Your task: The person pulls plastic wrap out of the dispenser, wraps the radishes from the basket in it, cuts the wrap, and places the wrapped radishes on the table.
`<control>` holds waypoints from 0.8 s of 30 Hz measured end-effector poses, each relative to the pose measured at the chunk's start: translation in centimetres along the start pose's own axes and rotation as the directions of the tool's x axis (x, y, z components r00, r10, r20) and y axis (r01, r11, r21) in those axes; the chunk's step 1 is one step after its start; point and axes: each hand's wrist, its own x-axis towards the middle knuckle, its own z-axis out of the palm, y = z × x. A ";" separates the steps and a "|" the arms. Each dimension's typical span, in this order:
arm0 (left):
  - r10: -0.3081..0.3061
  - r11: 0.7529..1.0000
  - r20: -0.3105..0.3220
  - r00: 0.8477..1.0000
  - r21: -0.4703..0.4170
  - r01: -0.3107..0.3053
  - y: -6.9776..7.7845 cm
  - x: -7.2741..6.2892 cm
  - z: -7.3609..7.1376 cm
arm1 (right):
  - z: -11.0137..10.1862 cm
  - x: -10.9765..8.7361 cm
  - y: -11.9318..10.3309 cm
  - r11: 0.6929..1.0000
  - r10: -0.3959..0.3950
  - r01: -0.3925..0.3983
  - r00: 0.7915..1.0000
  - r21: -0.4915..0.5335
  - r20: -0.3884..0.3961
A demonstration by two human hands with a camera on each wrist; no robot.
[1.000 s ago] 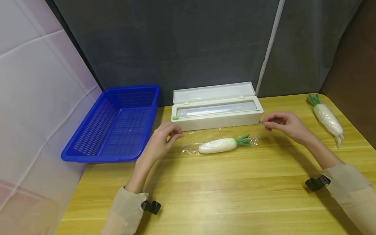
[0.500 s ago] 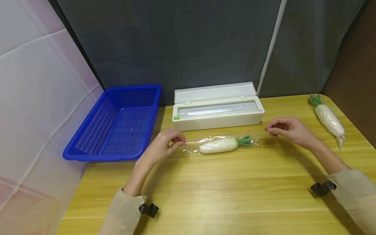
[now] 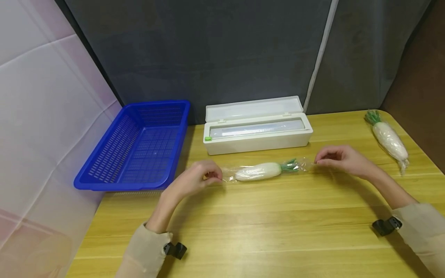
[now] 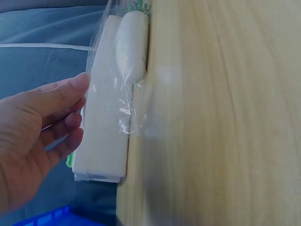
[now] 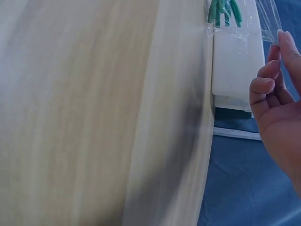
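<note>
A white radish point(image 3: 259, 172) with green leaves lies sideways on the wooden table, clear cling film point(image 3: 229, 175) over it and past both its ends. My left hand point(image 3: 196, 177) pinches the film's edge beyond the root end; in the left wrist view the film point(image 4: 126, 110) hangs from thumb and fingertips. At the leafy end, my right hand point(image 3: 344, 160) pinches the other corner, and the right wrist view has the film point(image 5: 270, 16) stretched up to those fingertips beside the leaves point(image 5: 226, 12). Neither hand touches the radish itself.
Just behind the radish stands a white cling film box point(image 3: 257, 143), lid raised, a green slider at its left. A blue plastic basket point(image 3: 119, 187) is at the left. Another wrapped radish point(image 3: 390, 141) lies far right. A dark curtain point(image 3: 194, 50) hangs behind.
Both hands have come down and toward the person, drawing the film's far edge from beside the box over the radish. The radish and the box have stayed in place.
</note>
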 end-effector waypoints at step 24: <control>-0.065 0.991 0.121 0.990 0.123 0.051 -1.7 0.7 2.1 | 1.1 0.9 1.1 0.958 0.208 -0.187 0.975 -0.217 0.077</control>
